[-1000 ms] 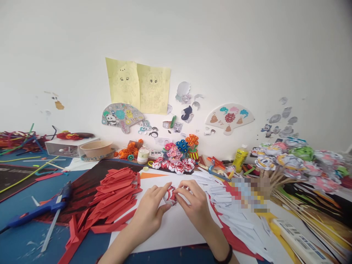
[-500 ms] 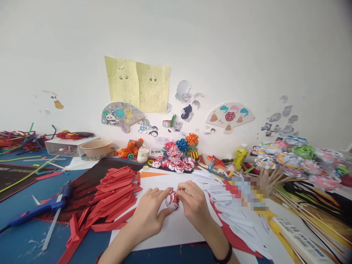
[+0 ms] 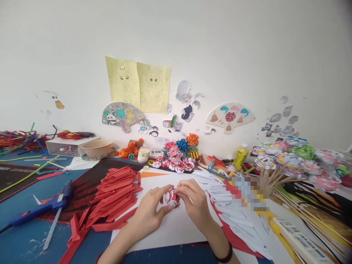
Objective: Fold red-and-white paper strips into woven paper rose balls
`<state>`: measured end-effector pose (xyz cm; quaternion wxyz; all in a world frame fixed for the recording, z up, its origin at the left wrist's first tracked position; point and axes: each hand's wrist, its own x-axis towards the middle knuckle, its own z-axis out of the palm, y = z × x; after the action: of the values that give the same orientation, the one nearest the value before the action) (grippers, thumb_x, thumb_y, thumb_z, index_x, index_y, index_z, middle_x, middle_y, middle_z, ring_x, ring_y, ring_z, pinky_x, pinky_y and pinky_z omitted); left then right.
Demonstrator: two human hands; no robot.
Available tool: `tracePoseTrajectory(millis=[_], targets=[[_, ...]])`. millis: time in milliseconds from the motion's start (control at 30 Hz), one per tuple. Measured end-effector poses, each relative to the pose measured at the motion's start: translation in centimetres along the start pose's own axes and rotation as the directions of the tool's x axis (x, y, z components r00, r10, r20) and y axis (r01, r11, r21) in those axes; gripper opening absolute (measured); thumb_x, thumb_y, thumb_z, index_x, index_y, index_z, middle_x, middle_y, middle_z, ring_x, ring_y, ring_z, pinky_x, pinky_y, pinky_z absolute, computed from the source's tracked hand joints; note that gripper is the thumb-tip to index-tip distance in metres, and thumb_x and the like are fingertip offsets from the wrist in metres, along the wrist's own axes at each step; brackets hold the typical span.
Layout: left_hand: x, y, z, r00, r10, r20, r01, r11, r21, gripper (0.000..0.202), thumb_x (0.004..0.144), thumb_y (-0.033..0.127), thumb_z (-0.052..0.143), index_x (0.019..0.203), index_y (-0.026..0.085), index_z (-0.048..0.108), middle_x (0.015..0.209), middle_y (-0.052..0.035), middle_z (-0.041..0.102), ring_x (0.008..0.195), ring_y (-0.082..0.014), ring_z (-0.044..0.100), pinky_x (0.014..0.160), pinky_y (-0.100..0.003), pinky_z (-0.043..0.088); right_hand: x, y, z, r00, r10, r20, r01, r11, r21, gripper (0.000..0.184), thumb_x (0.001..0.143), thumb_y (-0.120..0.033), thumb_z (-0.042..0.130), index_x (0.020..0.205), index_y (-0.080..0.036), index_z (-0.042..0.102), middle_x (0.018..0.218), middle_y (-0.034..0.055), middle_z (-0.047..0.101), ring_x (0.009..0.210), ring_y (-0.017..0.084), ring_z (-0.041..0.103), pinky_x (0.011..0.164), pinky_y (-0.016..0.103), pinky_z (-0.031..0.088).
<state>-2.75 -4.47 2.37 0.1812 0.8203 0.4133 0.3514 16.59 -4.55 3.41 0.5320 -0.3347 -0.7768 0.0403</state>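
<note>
My left hand and my right hand meet over a white sheet and pinch a small red-and-white folded paper flower between their fingertips. Both hands are closed on it. A pile of red folded paper strips lies just left of my left hand. White folded strips are spread to the right of my right hand. A row of finished red-and-white paper flowers sits beyond the sheet.
A blue glue gun lies at the left on the blue mat. A bowl, a small jar and a yellow glue bottle stand by the wall. Paper flowers on sticks crowd the right side.
My fingers have shifted slightly around the paper flower, which has turned a little between them. Both hands stay in the same place.
</note>
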Motion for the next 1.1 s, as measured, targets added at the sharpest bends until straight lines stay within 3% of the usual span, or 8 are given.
tracePoseTrajectory(millis=[67,133,200,300,533,667,833,1100], targets=[[0.3,0.1,-0.3,0.999,-0.027,-0.036,0.023,0.996,-0.091,0.048,0.087,0.035,0.058,0.133,0.023,0.049,0.114,-0.0081,0.065,0.097,-0.0234,0.059,0.089,-0.037,0.044,0.3,0.1,-0.4,0.991,0.137,-0.001,-0.136,0.983,0.127,0.018,0.091,-0.021,0.057,0.106,-0.026,0.065,0.106,0.0059,0.064,0.095,0.022,0.057,0.082,0.035,0.047],[0.5,0.2,-0.7,0.998,-0.029,-0.05,0.02,0.985,-0.174,0.048,0.088,0.034,0.058,0.133,0.025,0.048,0.123,-0.007,0.062,0.101,-0.0227,0.058,0.09,-0.036,0.044,0.5,0.4,-0.7,0.971,0.224,0.088,-0.24,0.933,0.269,0.04,0.085,-0.032,0.067,0.123,-0.029,0.057,0.121,0.0063,0.059,0.099,0.022,0.058,0.083,0.035,0.049],[0.7,0.3,-1.1,0.999,-0.01,-0.053,-0.003,0.97,-0.243,0.047,0.088,0.033,0.058,0.133,0.028,0.049,0.13,-0.0055,0.059,0.104,-0.0227,0.057,0.09,-0.035,0.044,0.5,0.5,-0.7,0.948,0.246,0.202,-0.304,0.885,0.353,0.06,0.076,-0.039,0.075,0.131,-0.03,0.052,0.13,0.0062,0.055,0.104,0.024,0.058,0.087,0.035,0.051],[0.7,0.4,-1.3,0.998,0.021,-0.058,-0.039,0.945,-0.326,0.046,0.087,0.032,0.061,0.131,0.031,0.052,0.133,-0.0044,0.058,0.107,-0.0235,0.056,0.089,-0.034,0.044,0.3,0.3,-0.4,0.936,0.238,0.259,-0.322,0.876,0.358,0.07,0.069,-0.039,0.081,0.132,-0.031,0.053,0.134,0.0054,0.055,0.116,0.026,0.054,0.095,0.036,0.048],[0.6,0.4,-1.3,0.992,0.098,-0.073,-0.121,0.875,-0.469,0.049,0.088,0.03,0.061,0.136,0.034,0.048,0.141,-0.005,0.048,0.121,-0.0253,0.046,0.089,-0.032,0.042,0.4,0.0,-0.4,0.959,0.214,0.187,-0.267,0.906,0.328,0.063,0.068,-0.032,0.083,0.127,-0.029,0.059,0.126,0.0056,0.063,0.115,0.027,0.057,0.095,0.038,0.048],[0.7,0.2,-1.3,0.996,0.069,-0.049,-0.085,0.856,-0.509,0.054,0.088,0.031,0.06,0.139,0.033,0.043,0.141,-0.0065,0.048,0.12,-0.0251,0.047,0.091,-0.033,0.041,0.4,0.1,-0.4,0.964,0.23,0.137,-0.263,0.91,0.322,0.059,0.065,-0.029,0.085,0.12,-0.027,0.064,0.12,0.0064,0.067,0.108,0.027,0.061,0.09,0.037,0.051],[0.7,-0.1,-1.2,0.997,0.014,-0.078,-0.048,0.889,-0.454,0.05,0.085,0.036,0.064,0.133,0.028,0.05,0.133,-0.0075,0.055,0.112,-0.0246,0.052,0.089,-0.035,0.042,0.5,-0.2,-0.3,0.967,0.244,0.072,-0.254,0.908,0.334,0.053,0.062,-0.025,0.086,0.111,-0.025,0.068,0.108,0.0053,0.07,0.098,0.025,0.064,0.084,0.036,0.053],[0.8,-0.3,-1.3,0.996,0.045,-0.08,-0.069,0.94,-0.335,0.048,0.083,0.04,0.066,0.128,0.027,0.056,0.122,-0.0061,0.064,0.096,-0.0205,0.057,0.086,-0.034,0.045,0.5,-0.2,-0.3,0.969,0.248,-0.001,-0.236,0.922,0.308,0.044,0.058,-0.015,0.087,0.098,-0.023,0.073,0.093,0.004,0.072,0.086,0.023,0.064,0.076,0.034,0.054]])
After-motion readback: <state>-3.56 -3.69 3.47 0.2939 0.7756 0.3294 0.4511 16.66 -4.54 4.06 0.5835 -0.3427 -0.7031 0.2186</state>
